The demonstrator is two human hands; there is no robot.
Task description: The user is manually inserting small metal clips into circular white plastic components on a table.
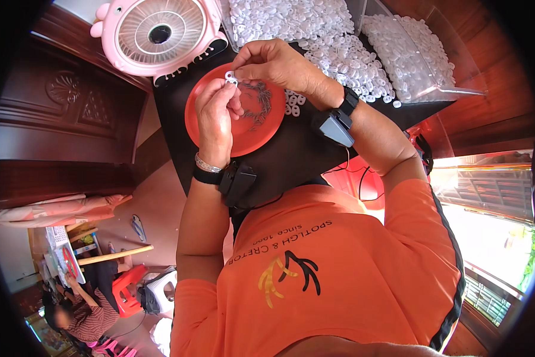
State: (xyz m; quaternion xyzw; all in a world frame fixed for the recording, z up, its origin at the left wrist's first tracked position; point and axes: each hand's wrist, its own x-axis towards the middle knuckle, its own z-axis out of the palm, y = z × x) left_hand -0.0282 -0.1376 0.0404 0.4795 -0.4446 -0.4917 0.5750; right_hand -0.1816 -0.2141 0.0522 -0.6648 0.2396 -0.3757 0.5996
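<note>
Over a round red plate (256, 140), my left hand (215, 119) pinches a small white plastic piece with holes (230, 77) between thumb and fingertips. My right hand (279, 65) comes in from the right, its thumb and forefinger closed at the top edge of that piece. Whatever else the right fingertips hold is too small to make out. On the plate lie many small thin grey metal bits (260, 107), partly behind my left hand. Several loose white pieces (292, 104) lie on the black tabletop by the plate's right rim.
A pink fan (160, 34) stands at the far left of the black table (297, 149). Heaped white pieces (344, 65) spread between clear bins (425, 92) at the far right. Another person (92, 312) sits at lower left near a red stool (126, 291).
</note>
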